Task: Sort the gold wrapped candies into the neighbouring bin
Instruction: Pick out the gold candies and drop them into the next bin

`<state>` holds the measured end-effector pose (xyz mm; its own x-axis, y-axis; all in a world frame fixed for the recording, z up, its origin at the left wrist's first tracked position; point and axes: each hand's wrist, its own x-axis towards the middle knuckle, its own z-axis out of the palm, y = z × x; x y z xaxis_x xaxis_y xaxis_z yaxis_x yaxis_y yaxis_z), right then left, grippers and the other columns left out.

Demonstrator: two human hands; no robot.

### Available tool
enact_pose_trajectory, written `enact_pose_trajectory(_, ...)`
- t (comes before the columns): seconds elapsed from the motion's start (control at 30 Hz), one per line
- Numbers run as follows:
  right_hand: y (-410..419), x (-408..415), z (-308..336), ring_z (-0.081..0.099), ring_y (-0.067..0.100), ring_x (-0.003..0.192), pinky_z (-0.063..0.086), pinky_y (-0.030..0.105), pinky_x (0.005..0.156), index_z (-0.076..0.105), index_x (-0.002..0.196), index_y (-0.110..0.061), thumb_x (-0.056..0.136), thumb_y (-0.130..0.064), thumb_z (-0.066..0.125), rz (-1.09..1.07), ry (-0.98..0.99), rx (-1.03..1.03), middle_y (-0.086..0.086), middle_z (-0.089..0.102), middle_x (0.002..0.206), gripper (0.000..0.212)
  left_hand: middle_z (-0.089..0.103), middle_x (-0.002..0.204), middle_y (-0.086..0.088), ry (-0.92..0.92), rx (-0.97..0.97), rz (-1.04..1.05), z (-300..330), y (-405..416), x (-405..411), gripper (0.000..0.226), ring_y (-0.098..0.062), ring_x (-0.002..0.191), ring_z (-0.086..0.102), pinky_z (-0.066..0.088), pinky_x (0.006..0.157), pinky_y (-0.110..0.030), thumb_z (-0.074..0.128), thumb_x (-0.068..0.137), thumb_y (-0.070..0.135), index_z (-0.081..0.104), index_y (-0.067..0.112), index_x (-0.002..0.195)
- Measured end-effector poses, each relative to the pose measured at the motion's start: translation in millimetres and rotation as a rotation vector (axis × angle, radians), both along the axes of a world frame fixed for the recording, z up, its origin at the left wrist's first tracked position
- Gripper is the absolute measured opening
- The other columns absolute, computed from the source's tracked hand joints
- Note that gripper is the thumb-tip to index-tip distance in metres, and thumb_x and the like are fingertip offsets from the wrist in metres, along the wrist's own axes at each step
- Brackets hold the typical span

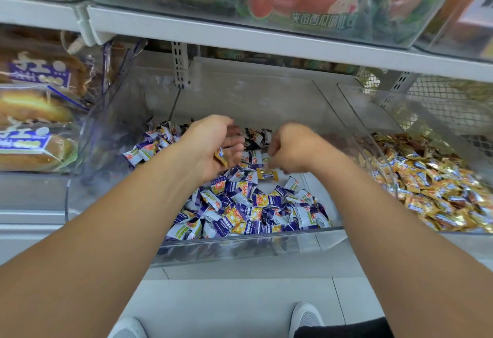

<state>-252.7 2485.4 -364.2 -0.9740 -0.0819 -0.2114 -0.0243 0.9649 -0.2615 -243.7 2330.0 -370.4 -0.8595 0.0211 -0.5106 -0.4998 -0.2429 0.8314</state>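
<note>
A clear plastic bin (240,241) holds a heap of purple-and-white wrapped candies (248,207). Both hands hover over its middle. My left hand (213,145) is cupped palm-up and holds a gold wrapped candy (221,157) against its fingers. My right hand (293,147) is blurred, its fingers curled downward just above another gold wrapped candy (267,174) that lies on the pile. I cannot tell whether the right fingers hold anything. The neighbouring bin (378,167) to the right is full of gold wrapped candies (437,191).
Bagged bread (34,113) fills the shelf space to the left. A white shelf (240,33) with clear bins of snack packs hangs close overhead. Wire mesh (437,89) backs the right bin. My shoes (306,319) stand on the tiled floor below.
</note>
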Motion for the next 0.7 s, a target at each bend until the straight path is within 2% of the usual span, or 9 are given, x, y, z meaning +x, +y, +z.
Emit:
enact_pose_trajectory(0.13,-5.6,5.4,-27.3,0.063,0.026,0.084,0.053,0.032,0.071,0.065,0.097,-0.008,0.073,-0.021,0.087,0.017,-0.097,0.152,0.008,0.065,0.098,0.034,0.061,0.079,-0.009,-0.006,0.046,0.026,0.6,-7.1,-3.3,0.023,-0.011,0.049,0.039,0.029,0.035,-0.014,0.048,0.101,0.024,0.061,0.007,0.094)
enact_pose_trajectory(0.23,0.4,-0.2,-29.0,0.06,0.024,0.074,0.051,0.031,0.065,0.063,0.082,-0.009,0.08,-0.009,0.077,-0.016,-0.097,0.052,0.011,0.067,0.089,0.013,0.063,0.09,-0.011,-0.053,0.077,-0.006,0.0,-8.9,0.2,0.028,-0.013,0.057,0.048,0.039,0.037,-0.015,0.047,0.102,0.028,0.061,0.005,0.095)
enact_pose_trajectory(0.37,-0.8,5.0,7.4,0.067,0.018,0.072,0.061,0.027,0.076,0.07,0.095,-0.001,0.084,-0.006,0.076,-0.114,-0.163,-0.895,0.012,0.07,0.085,0.013,0.063,0.111,-0.019,-0.079,0.076,-0.071,-0.6,-6.0,1.2,0.034,-0.029,0.097,0.063,0.058,0.058,-0.035,0.051,0.101,0.036,0.062,0.005,0.112)
enact_pose_trajectory(0.4,-1.9,6.0,18.2,0.068,0.017,0.075,0.061,0.025,0.076,0.071,0.095,-0.003,0.084,-0.006,0.075,-0.081,-0.162,-1.054,0.012,0.071,0.088,0.012,0.063,0.112,-0.019,-0.07,0.082,-0.085,0.1,-4.9,1.3,0.033,-0.03,0.098,0.063,0.059,0.059,-0.036,0.053,0.1,0.035,0.063,0.006,0.11)
enact_pose_trajectory(0.47,-0.3,2.4,34.3,0.071,0.02,0.078,0.061,0.028,0.078,0.072,0.093,-0.008,0.085,-0.005,0.075,-0.079,-0.009,-1.105,0.012,0.074,0.092,0.009,0.063,0.107,-0.017,-0.067,0.126,-0.07,2.1,-3.3,1.9,0.027,-0.026,0.086,0.065,0.059,0.055,-0.032,0.055,0.1,0.032,0.065,0.007,0.098)
enact_pose_trajectory(0.53,11.2,-12.1,40.5,0.071,0.024,0.088,0.059,0.033,0.084,0.072,0.099,-0.008,0.089,-0.007,0.072,-0.171,0.245,-0.681,0.012,0.072,0.103,0.01,0.063,0.096,-0.015,-0.116,0.267,-0.025,3.7,-5.4,1.2,0.027,-0.019,0.068,0.063,0.055,0.047,-0.024,0.051,0.102,0.027,0.063,0.006,0.091)
enact_pose_trajectory(0.6,17.5,-23.1,27.3,0.066,0.026,0.104,0.053,0.032,0.092,0.067,0.118,-0.006,0.094,-0.01,0.062,-0.15,0.167,0.048,0.012,0.067,0.12,0.024,0.062,0.084,-0.014,-0.16,0.444,0.007,5.8,-9.5,-0.2,0.029,-0.014,0.059,0.058,0.048,0.04,-0.019,0.045,0.103,0.021,0.064,0.004,0.09)
enact_pose_trajectory(0.63,17.2,-25.4,14.6,0.063,0.027,0.108,0.051,0.031,0.091,0.063,0.125,-0.004,0.094,-0.007,0.058,-0.114,0.072,0.245,0.013,0.063,0.126,0.031,0.061,0.079,-0.013,-0.169,0.516,0.021,7.0,-11.2,-0.2,0.03,-0.013,0.055,0.056,0.045,0.038,-0.017,0.044,0.104,0.02,0.064,0.003,0.088)
enact_pose_trajectory(0.7,12.8,-21.3,-8.1,0.06,0.03,0.112,0.048,0.032,0.089,0.055,0.133,-0.003,0.092,0.0,0.053,-0.054,-0.074,0.34,0.016,0.059,0.132,0.041,0.058,0.072,-0.011,-0.184,0.609,0.04,8.9,-12.8,0.7,0.031,-0.01,0.05,0.05,0.04,0.035,-0.015,0.043,0.104,0.02,0.062,0.004,0.087)
